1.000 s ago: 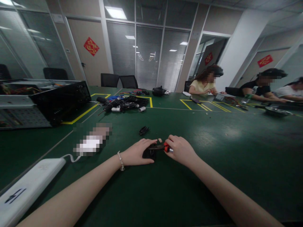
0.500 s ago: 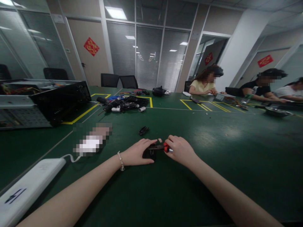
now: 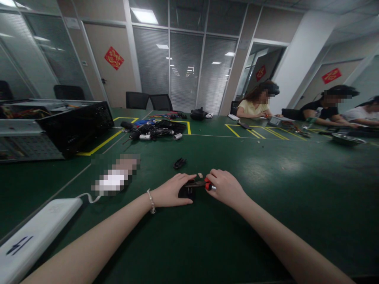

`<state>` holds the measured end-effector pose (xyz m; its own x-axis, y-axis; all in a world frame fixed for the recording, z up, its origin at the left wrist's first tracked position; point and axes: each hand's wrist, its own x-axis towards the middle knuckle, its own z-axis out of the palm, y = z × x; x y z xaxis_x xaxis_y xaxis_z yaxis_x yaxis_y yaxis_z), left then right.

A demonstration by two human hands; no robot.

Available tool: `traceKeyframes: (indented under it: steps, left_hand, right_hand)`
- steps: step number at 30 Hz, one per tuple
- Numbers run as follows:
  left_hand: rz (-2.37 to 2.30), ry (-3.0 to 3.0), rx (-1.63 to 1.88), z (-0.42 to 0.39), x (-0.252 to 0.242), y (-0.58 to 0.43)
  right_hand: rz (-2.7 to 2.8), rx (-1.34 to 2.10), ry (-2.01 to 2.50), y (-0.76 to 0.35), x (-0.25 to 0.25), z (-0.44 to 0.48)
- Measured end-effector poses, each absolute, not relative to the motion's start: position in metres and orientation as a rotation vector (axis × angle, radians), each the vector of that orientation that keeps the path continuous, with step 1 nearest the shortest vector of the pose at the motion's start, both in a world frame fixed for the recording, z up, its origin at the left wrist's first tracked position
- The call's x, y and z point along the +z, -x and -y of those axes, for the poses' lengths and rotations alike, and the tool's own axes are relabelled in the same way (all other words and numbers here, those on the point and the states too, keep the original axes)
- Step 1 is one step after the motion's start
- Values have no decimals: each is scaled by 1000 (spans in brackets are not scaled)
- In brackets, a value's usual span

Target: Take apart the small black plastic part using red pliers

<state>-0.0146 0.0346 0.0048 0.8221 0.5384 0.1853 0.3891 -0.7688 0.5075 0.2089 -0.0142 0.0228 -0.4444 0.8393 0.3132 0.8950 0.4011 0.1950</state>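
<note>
My left hand (image 3: 172, 191) grips a small black part (image 3: 187, 192) on the green table (image 3: 225, 244), thumb on its near side and fingers on its far side. My right hand (image 3: 225, 187) is closed around the red handles of the pliers (image 3: 209, 184). Their dark jaws point left and lie over the black part; what the tips touch is too small to tell. A small pale piece (image 3: 200, 175) lies just beyond the pliers. Farther back sits another small black part (image 3: 179, 163).
An opened computer case (image 3: 77, 128) stands at the left. A white power bank (image 3: 41, 232) with a cable lies at the near left, by a blurred device (image 3: 117, 177). Cables and tools (image 3: 156, 129) are heaped farther back. People sit at the far right, near a metal bowl (image 3: 348, 140).
</note>
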Motion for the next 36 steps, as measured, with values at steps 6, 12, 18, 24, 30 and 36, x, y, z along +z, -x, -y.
traceKeyframes:
  steps: [6,12,18,24,30,36]
  left_hand:
    - [-706,-2540,430,-35,4,16]
    - [-698,-2538,444,-35,4,15]
    - [-706,-2548,435,-34,5,14]
    - [-709,-2546,426,-34,5,15]
    - [-701,-2548,433,-34,5,14]
    - [-692,-2544,430,-33,7,15]
  right_hand:
    - [2493,-486,1566,-210,24,14]
    - [2486,-479,1557,-209,23,14]
    - [2486,-476,1557,-209,22,14]
    - [2489,-479,1567,-211,21,13]
    - [2479,-461,1546,-210,20,13]
    - [2485,-464,1565,-210,22,13]
